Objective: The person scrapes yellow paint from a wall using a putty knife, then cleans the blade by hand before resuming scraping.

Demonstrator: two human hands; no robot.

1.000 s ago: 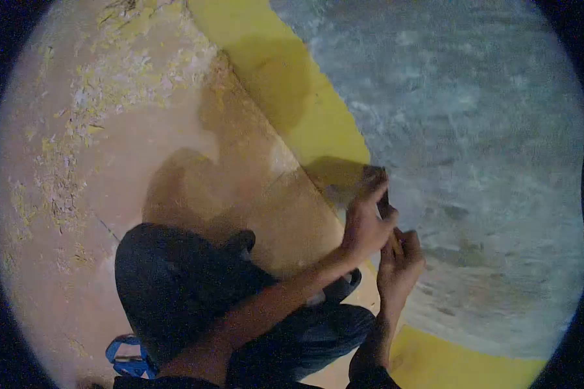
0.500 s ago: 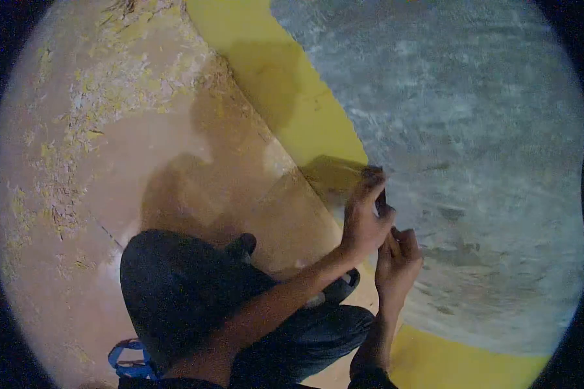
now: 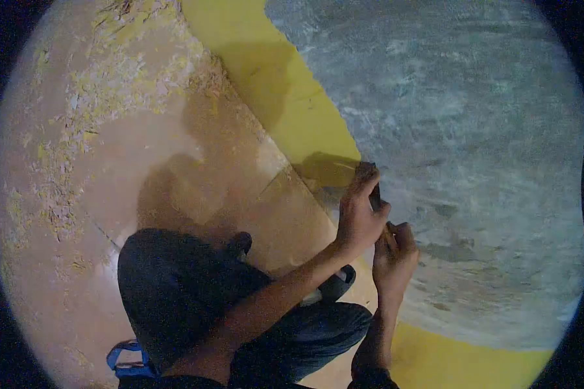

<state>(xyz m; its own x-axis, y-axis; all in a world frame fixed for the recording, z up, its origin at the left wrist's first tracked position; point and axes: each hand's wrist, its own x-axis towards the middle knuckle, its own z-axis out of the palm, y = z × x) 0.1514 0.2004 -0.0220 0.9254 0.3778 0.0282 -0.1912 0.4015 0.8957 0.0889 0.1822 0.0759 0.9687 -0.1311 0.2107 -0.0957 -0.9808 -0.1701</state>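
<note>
Head view: a dark tool (image 3: 376, 200) is held in both hands, slim and straight, its upper end right by the edge where a yellow band (image 3: 315, 107) meets a grey surface (image 3: 461, 129). The fingers of the left hand (image 3: 359, 217) are wrapped along its upper part, the index finger reaching towards the tip; those of the right hand (image 3: 396, 259) are curled round its lower end, just beside the left.

I would judge the dark tool light and stiff, perhaps a blade on a handle, unlikely to break and not very slippery in a dry grip. It should steer best with one hand low on the handle and the other braced nearer the tip (clear of any sharp edge, if it has one).

Much of it is covered by the hands, so its full outline and the join between its parts cannot be made out. The upper end is dark against shadow, and whether it touches the surface there I cannot tell. A brownish strip shows at the right hand, probably part of the handle. Yellow flakes (image 3: 65, 172) lie on the floor (image 3: 133, 146), too small to tell apart. A blue item (image 3: 135, 371) at the lower left is partly hidden by the dark trousers (image 3: 169, 279), and the picture's corners fall away to black.
</note>
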